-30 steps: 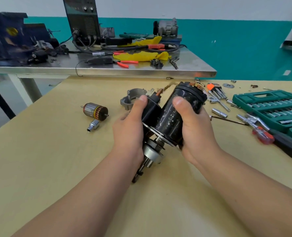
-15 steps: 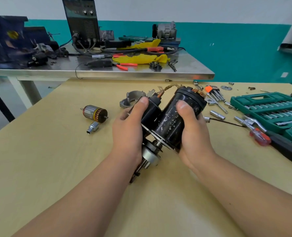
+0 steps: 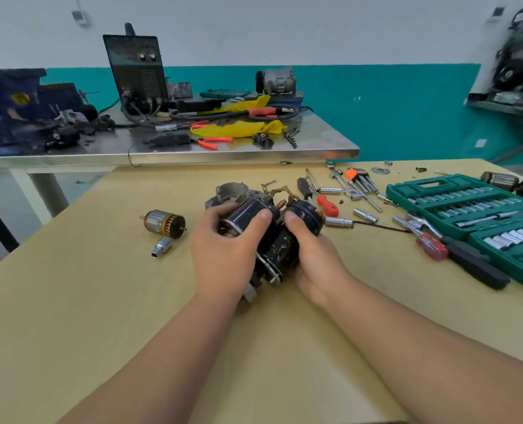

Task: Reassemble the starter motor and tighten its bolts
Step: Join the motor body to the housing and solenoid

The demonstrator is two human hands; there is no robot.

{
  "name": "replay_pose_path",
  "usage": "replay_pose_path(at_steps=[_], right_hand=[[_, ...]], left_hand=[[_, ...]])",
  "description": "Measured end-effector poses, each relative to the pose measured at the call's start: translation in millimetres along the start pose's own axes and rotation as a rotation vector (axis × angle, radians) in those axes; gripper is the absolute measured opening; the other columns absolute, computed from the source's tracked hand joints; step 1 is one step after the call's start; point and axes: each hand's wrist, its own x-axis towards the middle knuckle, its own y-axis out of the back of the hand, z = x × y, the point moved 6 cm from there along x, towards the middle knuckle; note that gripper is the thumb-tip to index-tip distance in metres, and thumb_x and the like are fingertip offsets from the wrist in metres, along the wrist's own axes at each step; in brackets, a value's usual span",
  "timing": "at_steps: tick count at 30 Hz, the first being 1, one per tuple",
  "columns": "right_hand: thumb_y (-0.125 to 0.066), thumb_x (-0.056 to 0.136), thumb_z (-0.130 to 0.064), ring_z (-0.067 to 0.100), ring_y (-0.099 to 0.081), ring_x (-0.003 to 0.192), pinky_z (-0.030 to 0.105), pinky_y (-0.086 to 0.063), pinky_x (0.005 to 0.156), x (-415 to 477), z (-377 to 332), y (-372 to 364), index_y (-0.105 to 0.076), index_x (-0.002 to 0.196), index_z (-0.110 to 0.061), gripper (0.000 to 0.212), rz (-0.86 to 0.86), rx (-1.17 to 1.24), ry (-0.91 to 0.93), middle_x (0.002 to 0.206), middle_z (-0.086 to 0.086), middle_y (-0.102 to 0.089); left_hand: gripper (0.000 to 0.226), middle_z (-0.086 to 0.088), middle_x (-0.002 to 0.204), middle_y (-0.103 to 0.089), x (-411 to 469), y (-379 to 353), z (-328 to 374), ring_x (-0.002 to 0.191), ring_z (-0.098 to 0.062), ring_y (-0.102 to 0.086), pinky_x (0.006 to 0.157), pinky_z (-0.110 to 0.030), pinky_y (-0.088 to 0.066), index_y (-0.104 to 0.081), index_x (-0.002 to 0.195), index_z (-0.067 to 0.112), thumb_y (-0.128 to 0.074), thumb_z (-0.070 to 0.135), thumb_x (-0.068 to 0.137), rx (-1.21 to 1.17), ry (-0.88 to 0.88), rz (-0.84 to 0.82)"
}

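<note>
Head view: I've lowered the starter motor (image 3: 280,249) toward the desk (image 3: 101,301), with the fingers (image 3: 261,217) of my left hand (image 3: 223,255) and right hand (image 3: 315,258) still wrapped round it. Since the armature (image 3: 164,222) lies apart, reassembly seems early.

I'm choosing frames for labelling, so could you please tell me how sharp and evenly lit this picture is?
Head view: left hand, right hand and motor fairly sharp; shelf at far right smeared; light soft, shadows faint; steel bench edge glints; lines bow towards the borders.
</note>
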Motion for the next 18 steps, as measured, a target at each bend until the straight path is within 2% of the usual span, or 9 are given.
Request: replay_pose_path(at_steps=[3,5,7,9,12,14,15,17,18], right_hand=[[-0.076,0.060,-0.054,0.021,-0.071,0.096,0.044,-0.053,0.091,-1.7,-1.0,-2.0,-0.063,0.115,-0.019,0.067,0.030,-0.089,0.011,0.099,0.001,-0.075],[-0.071,0.052,-0.064,0.020,-0.069,0.099,0.045,-0.052,0.094,-2.4,-2.3,-3.1,-0.062,0.117,-0.021,0.079,0.035,-0.218,0.038,0.103,-0.001,-0.074],[-0.064,0.053,-0.071,0.015,-0.069,0.097,0.043,-0.052,0.094,-4.3,-5.8,-5.4,-0.061,0.117,-0.023,0.079,0.026,-0.381,0.083,0.102,-0.005,-0.073],[-0.058,0.055,-0.075,0.014,-0.068,0.094,0.042,-0.052,0.092,-5.6,-6.5,-7.2,-0.060,0.115,-0.023,0.079,0.027,-0.518,0.106,0.100,-0.005,-0.072],[-0.052,0.060,-0.080,0.014,-0.065,0.085,0.036,-0.053,0.079,-6.9,-9.1,-4.2,-0.061,0.106,-0.019,0.077,0.055,-0.688,0.099,0.092,-0.005,-0.069],[-0.046,0.071,-0.081,0.013,-0.059,0.066,0.028,-0.043,0.060,-9.2,-17.4,-1.0,-0.058,0.085,-0.016,0.067,0.024,-0.879,0.087,0.071,-0.007,-0.060],[-0.041,0.075,-0.082,0.015,-0.052,0.057,0.027,-0.036,0.055,-11.4,-24.2,1.2,-0.054,0.074,-0.017,0.067,0.011,-1.036,0.090,0.062,-0.005,-0.051],[-0.033,0.079,-0.083,0.017,-0.045,0.050,0.027,-0.031,0.051,-17.3,-44.3,7.2,-0.046,0.063,-0.018,0.068,0.066,-1.405,0.178,0.054,-0.004,-0.043],[-0.034,0.082,-0.079,0.015,-0.047,0.051,0.025,-0.032,0.049,-22.6,-55.5,8.2,-0.047,0.066,-0.018,0.064,0.124,-1.554,0.284,0.056,-0.007,-0.047]], left_hand=[[0.036,0.015,0.081,-0.072,3.9,2.6,-8.6,0.075,0.000,-0.069,0.064,-0.018,-0.053,-0.069,0.098,0.026,-0.083,0.043,0.069,-0.034,0.107,0.022],[0.033,0.009,0.079,-0.073,5.5,6.8,-17.0,0.076,-0.010,-0.072,0.065,-0.027,-0.057,-0.070,0.092,0.025,-0.082,0.045,0.069,-0.113,0.244,0.062],[0.032,-0.002,0.085,-0.074,6.5,8.6,-27.1,0.080,-0.023,-0.074,0.074,-0.041,-0.061,-0.069,0.089,0.022,-0.081,0.045,0.070,-0.216,0.412,0.071],[0.032,-0.007,0.089,-0.075,6.2,9.8,-33.0,0.081,-0.029,-0.074,0.077,-0.052,-0.060,-0.068,0.093,0.019,-0.079,0.043,0.074,-0.267,0.533,0.054],[0.032,-0.010,0.090,-0.076,6.7,10.2,-33.7,0.082,-0.032,-0.074,0.079,-0.060,-0.057,-0.068,0.100,0.018,-0.076,0.040,0.078,-0.278,0.563,0.018],[0.028,-0.007,0.088,-0.076,7.9,10.4,-33.4,0.082,-0.029,-0.074,0.079,-0.056,-0.058,-0.069,0.100,0.019,-0.074,0.039,0.080,-0.259,0.537,0.002],[0.025,-0.005,0.087,-0.076,8.8,10.2,-33.7,0.081,-0.025,-0.074,0.077,-0.050,-0.060,-0.069,0.099,0.020,-0.072,0.039,0.082,-0.241,0.519,-0.007],[0.019,0.004,0.082,-0.075,10.6,9.3,-32.1,0.068,-0.009,-0.072,0.062,-0.032,-0.058,-0.067,0.092,0.025,-0.068,0.042,0.086,-0.182,0.456,-0.032],[0.017,0.009,0.077,-0.073,11.1,8.3,-30.2,0.062,-0.003,-0.069,0.055,-0.025,-0.052,-0.064,0.088,0.028,-0.066,0.045,0.087,-0.138,0.418,-0.043]])
